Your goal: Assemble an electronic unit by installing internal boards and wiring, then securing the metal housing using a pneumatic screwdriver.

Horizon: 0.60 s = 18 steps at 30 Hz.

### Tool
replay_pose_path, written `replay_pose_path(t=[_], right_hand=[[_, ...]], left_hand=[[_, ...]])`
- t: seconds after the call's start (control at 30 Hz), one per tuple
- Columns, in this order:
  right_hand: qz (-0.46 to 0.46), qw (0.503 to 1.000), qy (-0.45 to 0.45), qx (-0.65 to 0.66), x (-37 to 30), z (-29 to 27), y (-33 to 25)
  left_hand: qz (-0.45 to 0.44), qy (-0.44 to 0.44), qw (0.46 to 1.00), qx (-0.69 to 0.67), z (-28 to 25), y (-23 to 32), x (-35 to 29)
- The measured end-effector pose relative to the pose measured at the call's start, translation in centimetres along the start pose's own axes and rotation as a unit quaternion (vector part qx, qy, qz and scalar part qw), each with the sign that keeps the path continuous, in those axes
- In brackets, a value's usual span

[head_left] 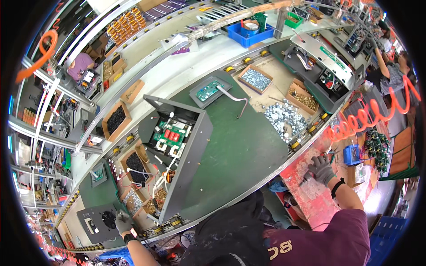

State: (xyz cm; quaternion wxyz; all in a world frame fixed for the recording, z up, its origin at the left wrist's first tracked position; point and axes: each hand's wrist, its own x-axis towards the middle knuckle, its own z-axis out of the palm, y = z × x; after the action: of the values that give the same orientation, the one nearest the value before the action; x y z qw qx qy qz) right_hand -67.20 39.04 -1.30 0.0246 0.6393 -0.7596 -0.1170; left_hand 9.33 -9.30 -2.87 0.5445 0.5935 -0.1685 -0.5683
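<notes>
My left hand point(123, 223), in a grey knit glove, is at the edge of a flat dark panel point(101, 232) at the lower left, beside its round black fan-like part point(108, 219); the fingers look bent, but I cannot tell whether they pinch the rim or just rest there. My right hand point(321, 169), gloved the same way, is out over a red bench point(313, 201) with a scuffed, worn-through painted top, its fingers bent downward around a small dark shape; I cannot tell whether they close on it. Between my arms, farther off, an angular housing point(194, 150) of matte grey sheet stands open and tilted, showing a green circuit board point(162, 134) with glossy red blocks, a copper-coloured coil point(169, 176) and loose white wires point(156, 188). It rests at the edge of a smooth, dull green board point(235, 150). Beyond that lie a shallow grey frame point(195, 94) with a small circuit board in it, a glittering heap of silvery fasteners point(286, 119), and a cardboard tray point(290, 94) of grainy brass-coloured pieces. A springy orange hose point(372, 119) coils above the bench.
</notes>
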Motion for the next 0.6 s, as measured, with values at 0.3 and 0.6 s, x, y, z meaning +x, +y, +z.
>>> replay_pose_path(t=[0.3, 0.6], right_hand=[[0.139, 0.895, -0.008, 0.423, 11.3, -15.9, -19.9], [0.068, 0.801, -0.071, 0.591, 17.7, -26.3, -38.8]], left_hand=[[0.251, -0.304, 0.868, 0.302, 4.8, -0.7, -1.2], [-0.203, -0.445, 0.872, 0.029, 15.9, 3.3, -10.8]])
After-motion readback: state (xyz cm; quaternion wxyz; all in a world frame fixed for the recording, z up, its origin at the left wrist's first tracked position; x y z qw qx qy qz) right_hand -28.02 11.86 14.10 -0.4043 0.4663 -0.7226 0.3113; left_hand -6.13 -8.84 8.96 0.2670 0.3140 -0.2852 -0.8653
